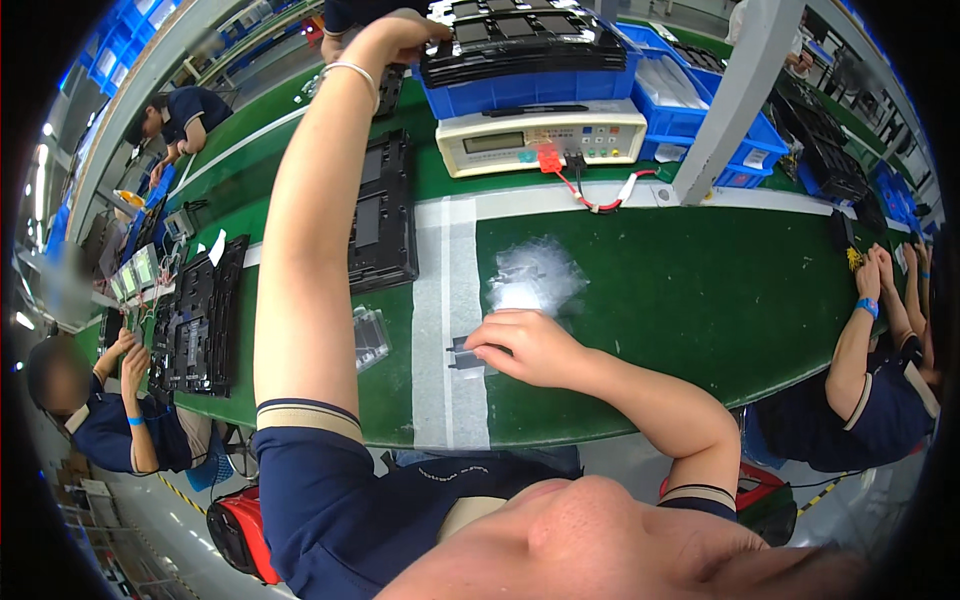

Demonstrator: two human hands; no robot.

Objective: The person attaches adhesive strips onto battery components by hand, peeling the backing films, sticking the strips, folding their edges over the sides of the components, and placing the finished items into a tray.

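Observation:
My left arm stretches far forward, and my left hand (402,36) is at the left corner of a stack of black trays (520,55). Its fingers curl over the tray edge, partly hidden. The stack rests on a blue bin (530,97). Low over the green table, my right hand (535,347) has its fingers and thumb closed at a small flat dark piece (462,356) with clear film about it. That piece lies on a whitish strip (433,300) across the table. Just beyond the right hand is a pile of clear plastic film pieces (538,275).
Beyond the pile stands a beige meter (540,138) with red and black leads. A grey post (740,105) rises beside blue bins (755,150). Black trays (385,220) and clear plastic pieces (370,338) lie near my left arm. Co-workers sit at both sides.

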